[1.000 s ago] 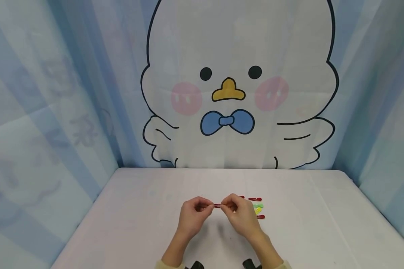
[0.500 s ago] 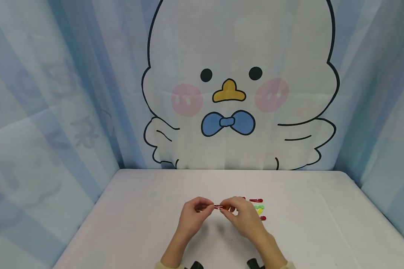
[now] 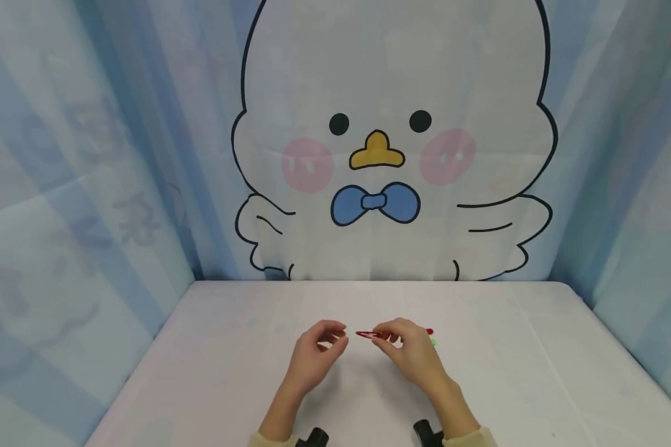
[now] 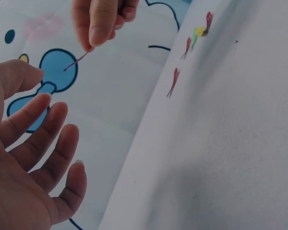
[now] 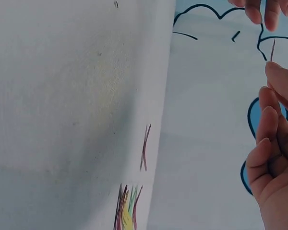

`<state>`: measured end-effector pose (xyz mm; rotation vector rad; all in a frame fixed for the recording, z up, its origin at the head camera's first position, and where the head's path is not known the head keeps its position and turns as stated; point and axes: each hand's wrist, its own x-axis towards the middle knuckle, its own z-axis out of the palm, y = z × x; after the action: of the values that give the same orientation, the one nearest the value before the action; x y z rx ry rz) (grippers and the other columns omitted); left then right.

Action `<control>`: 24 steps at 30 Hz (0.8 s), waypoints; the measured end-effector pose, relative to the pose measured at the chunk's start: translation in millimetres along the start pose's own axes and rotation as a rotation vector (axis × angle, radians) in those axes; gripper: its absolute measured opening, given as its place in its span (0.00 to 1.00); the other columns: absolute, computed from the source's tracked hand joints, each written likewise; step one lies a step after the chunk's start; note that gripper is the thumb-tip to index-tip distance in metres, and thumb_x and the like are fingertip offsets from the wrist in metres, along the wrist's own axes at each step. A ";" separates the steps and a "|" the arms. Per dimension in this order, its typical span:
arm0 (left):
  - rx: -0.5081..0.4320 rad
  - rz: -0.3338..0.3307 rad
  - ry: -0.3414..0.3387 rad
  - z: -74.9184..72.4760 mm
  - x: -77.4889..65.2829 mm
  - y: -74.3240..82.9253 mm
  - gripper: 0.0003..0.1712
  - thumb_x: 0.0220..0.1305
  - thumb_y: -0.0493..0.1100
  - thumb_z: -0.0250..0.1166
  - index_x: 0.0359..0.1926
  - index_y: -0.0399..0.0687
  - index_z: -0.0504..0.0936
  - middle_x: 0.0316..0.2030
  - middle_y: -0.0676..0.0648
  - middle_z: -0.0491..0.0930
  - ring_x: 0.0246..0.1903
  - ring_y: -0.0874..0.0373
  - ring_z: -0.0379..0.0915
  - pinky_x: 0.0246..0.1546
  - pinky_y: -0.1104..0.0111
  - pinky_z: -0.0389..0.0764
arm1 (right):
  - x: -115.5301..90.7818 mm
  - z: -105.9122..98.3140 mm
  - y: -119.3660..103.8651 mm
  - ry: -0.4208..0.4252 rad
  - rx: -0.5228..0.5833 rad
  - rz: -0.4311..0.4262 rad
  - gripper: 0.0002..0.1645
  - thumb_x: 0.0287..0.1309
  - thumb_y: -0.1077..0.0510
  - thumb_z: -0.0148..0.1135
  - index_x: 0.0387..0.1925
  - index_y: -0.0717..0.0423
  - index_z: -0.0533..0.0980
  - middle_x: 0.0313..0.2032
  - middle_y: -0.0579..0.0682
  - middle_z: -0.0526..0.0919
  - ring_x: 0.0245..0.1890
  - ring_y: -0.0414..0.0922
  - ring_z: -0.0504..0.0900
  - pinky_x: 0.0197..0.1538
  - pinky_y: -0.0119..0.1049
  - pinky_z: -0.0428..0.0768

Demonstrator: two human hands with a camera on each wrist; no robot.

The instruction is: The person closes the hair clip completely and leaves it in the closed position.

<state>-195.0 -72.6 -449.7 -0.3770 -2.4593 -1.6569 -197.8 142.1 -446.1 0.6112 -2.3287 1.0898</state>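
Observation:
A slim red snap hair clip point(image 3: 365, 334) is pinched between the thumb and fingertips of my right hand point(image 3: 410, 347), its narrow end pointing left, held up above the white table. My left hand point(image 3: 317, 354) is a short way to the left of the clip, fingers spread and relaxed, with nothing in them. In the left wrist view the clip point(image 4: 77, 63) shows as a thin red line below the right hand's fingertips, apart from my left hand point(image 4: 38, 134). The right wrist view shows the clip point(image 5: 272, 50) sticking out past the right thumb.
On the white table point(image 3: 229, 347), several more clips lie behind the right hand: red ones point(image 4: 173, 82), a green one point(image 4: 194, 43) and a yellow one point(image 4: 200, 31). A printed curtain point(image 3: 391, 248) rises behind the table's back edge.
Both hands were at the red hair clip; the left hand has let go and drawn back to the left. The right hand keeps the clip, now slightly higher and farther right.

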 end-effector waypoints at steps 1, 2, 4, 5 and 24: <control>0.010 0.002 -0.001 -1.1 0.5 -0.4 0.12 0.68 0.44 0.67 0.50 0.47 0.83 0.42 0.53 0.83 0.44 0.56 0.77 0.42 0.63 0.76 | 0.9 0.0 1.2 -0.002 0.000 -0.002 0.15 0.45 0.70 0.78 0.34 0.52 0.85 0.28 0.35 0.80 0.29 0.39 0.77 0.33 0.41 0.79; 0.018 -0.002 -0.001 -2.1 1.0 -1.0 0.13 0.67 0.44 0.67 0.51 0.47 0.82 0.42 0.53 0.83 0.44 0.55 0.77 0.43 0.62 0.76 | 1.7 0.0 2.5 -0.005 -0.002 -0.003 0.15 0.45 0.70 0.78 0.34 0.52 0.85 0.28 0.35 0.80 0.29 0.39 0.77 0.33 0.41 0.79; 0.038 -0.009 -0.008 -4.6 2.3 -1.5 0.16 0.67 0.45 0.67 0.54 0.47 0.81 0.44 0.52 0.82 0.46 0.54 0.77 0.45 0.59 0.76 | 3.3 -0.4 4.8 -0.011 -0.006 0.005 0.14 0.45 0.69 0.78 0.34 0.52 0.85 0.28 0.35 0.80 0.29 0.39 0.77 0.34 0.41 0.79; 0.047 -0.014 -0.012 -6.0 3.3 -2.2 0.17 0.67 0.46 0.68 0.55 0.48 0.80 0.45 0.52 0.82 0.47 0.54 0.76 0.46 0.57 0.76 | 4.4 -0.8 5.8 -0.013 -0.011 0.010 0.14 0.45 0.69 0.78 0.34 0.52 0.85 0.28 0.35 0.81 0.29 0.40 0.78 0.34 0.42 0.79; 0.231 0.041 0.002 -46.8 5.0 -17.7 0.32 0.65 0.46 0.71 0.67 0.45 0.73 0.62 0.44 0.75 0.63 0.44 0.69 0.61 0.45 0.68 | 18.5 -16.4 43.1 -0.181 -0.108 0.284 0.06 0.54 0.61 0.75 0.34 0.49 0.87 0.28 0.39 0.77 0.32 0.42 0.74 0.37 0.39 0.74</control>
<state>-205.6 -121.7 -446.4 -0.3912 -2.5851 -1.3374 -233.1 176.6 -450.5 0.3581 -2.6740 1.0577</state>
